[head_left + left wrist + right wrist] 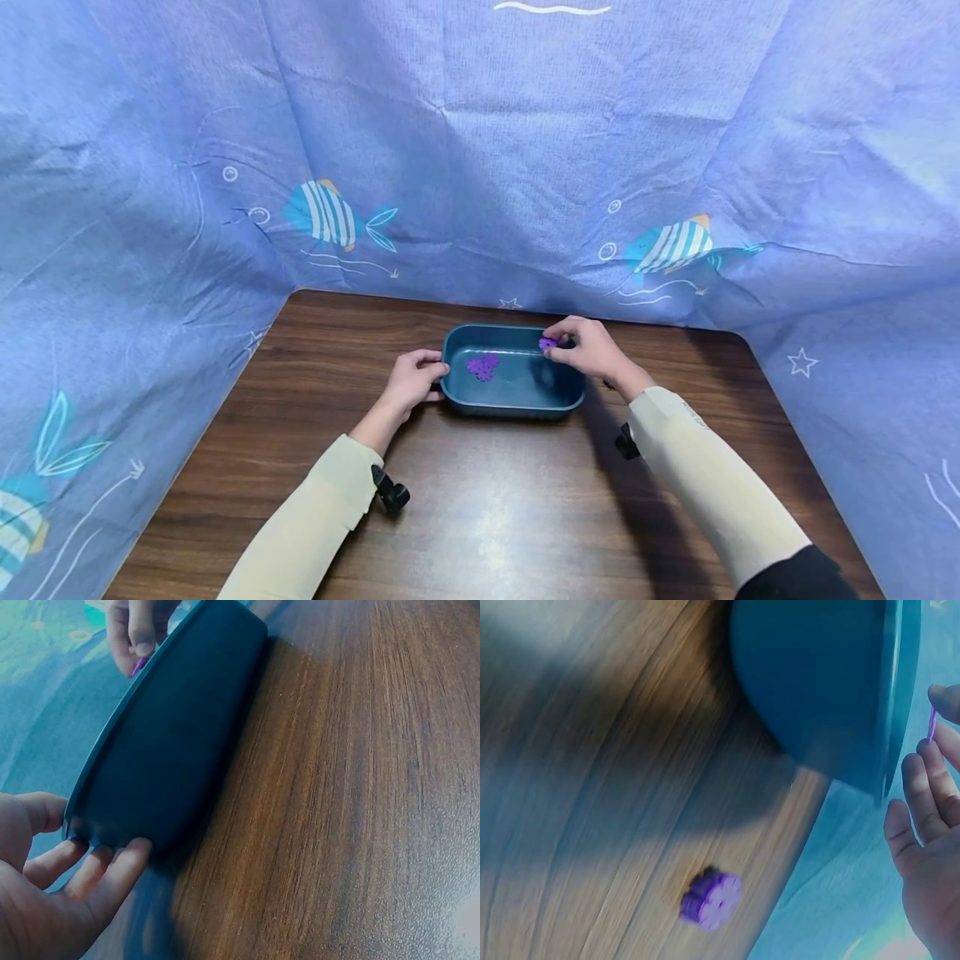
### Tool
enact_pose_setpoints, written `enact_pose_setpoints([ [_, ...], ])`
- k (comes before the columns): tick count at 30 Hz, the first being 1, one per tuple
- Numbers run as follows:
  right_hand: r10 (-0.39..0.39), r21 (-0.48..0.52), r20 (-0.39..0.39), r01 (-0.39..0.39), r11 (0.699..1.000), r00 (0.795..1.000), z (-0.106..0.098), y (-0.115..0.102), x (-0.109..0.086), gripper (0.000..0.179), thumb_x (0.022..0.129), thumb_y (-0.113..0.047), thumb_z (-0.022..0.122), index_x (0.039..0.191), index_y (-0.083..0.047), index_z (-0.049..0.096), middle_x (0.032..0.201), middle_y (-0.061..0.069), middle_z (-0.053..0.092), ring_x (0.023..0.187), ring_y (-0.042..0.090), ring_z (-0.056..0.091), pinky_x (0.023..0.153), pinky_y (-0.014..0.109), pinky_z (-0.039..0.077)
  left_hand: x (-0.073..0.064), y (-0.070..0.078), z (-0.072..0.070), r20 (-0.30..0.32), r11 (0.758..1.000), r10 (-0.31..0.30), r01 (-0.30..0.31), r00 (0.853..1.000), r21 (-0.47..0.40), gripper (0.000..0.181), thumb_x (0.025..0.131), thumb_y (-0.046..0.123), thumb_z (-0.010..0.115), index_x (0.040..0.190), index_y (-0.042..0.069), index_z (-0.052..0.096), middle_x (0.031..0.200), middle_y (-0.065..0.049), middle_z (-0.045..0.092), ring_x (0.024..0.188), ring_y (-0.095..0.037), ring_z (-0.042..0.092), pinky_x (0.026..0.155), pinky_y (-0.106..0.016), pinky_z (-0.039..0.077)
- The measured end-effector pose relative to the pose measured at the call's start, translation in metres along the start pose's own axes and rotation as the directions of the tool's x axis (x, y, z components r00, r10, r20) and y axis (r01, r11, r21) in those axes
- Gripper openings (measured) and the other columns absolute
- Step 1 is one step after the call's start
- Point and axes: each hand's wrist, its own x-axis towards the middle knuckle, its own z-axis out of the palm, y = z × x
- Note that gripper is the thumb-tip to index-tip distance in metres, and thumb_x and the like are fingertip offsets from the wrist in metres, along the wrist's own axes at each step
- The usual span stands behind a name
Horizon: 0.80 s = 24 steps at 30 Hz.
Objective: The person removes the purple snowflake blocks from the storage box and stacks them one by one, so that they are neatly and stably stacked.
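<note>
A dark teal plastic tub (pixel 517 410) stands on the table. My left hand (pixel 408 383) grips its left end, thumb at the rim and fingers against the outer wall (pixel 150 757). Over the right part of the tub, my right hand (pixel 592 348) pinches a thin purple flower-shaped disc (pixel 547 343) between thumb and fingertips. Several like purple discs (pixel 483 367) lie on the tub's floor toward the left. In the right wrist view, a short stack of purple flower-shaped discs (pixel 712 900) sits on the table beside the tub; in the head view my right hand and wrist mostly hide it.
The brown wood-grain table (pixel 480 508) runs back to a blue fish-print cloth (pixel 510 167) that hangs behind it and at both sides. A black wrist mount (pixel 391 490) sticks out from the left sleeve, another (pixel 627 442) from the right.
</note>
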Motion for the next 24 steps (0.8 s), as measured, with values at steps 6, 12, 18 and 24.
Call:
enact_pose_setpoints([
  [6,0.02,0.001,-0.038,-0.02,1.0,0.999,-0.013,0.014,-0.013,0.029,0.085,-0.019,0.083,0.111,-0.008,0.078,0.104,0.007,0.074,0.093,0.024,0.068,0.08,0.04,0.058,0.002,-0.001,0.001,-0.001,1.0,0.007,-0.007,1.0,-0.002,0.038,0.099,0.008,0.065,0.134,-0.004,0.061,0.121,-0.024,0.066,0.095,-0.028,0.071,0.07,-0.033,0.065],
  [12,0.043,-0.011,-0.069,-0.044,0.999,0.997,-0.023,0.031,-0.028,0.029,0.085,-0.017,0.082,0.112,-0.007,0.078,0.103,0.009,0.074,0.09,0.024,0.069,0.076,0.037,0.058,0.0,-0.002,0.001,-0.001,1.0,0.003,-0.003,1.0,-0.008,0.038,0.098,0.009,0.067,0.134,-0.003,0.062,0.118,-0.021,0.067,0.096,-0.027,0.071,0.072,-0.034,0.065],
  [18,0.079,-0.021,-0.095,-0.081,0.996,0.992,-0.028,0.049,-0.044,0.026,0.085,-0.014,0.081,0.11,-0.006,0.078,0.103,0.01,0.074,0.091,0.025,0.07,0.073,0.026,0.058,-0.001,-0.001,0.0,-0.002,1.0,0.007,-0.007,1.0,-0.002,0.039,0.098,0.009,0.066,0.134,-0.003,0.061,0.118,-0.02,0.067,0.096,-0.027,0.071,0.073,-0.035,0.066],
  [24,0.128,0.007,-0.092,-0.127,0.992,0.988,-0.03,0.063,-0.059,0.026,0.087,-0.008,0.079,0.112,-0.001,0.076,0.106,0.014,0.073,0.092,0.028,0.073,0.074,0.017,0.057,0.0,-0.002,0.0,0.003,1.0,0.004,-0.004,1.0,-0.006,0.04,0.099,0.009,0.066,0.136,-0.003,0.061,0.121,-0.022,0.066,0.099,-0.029,0.07,0.075,-0.036,0.066],
])
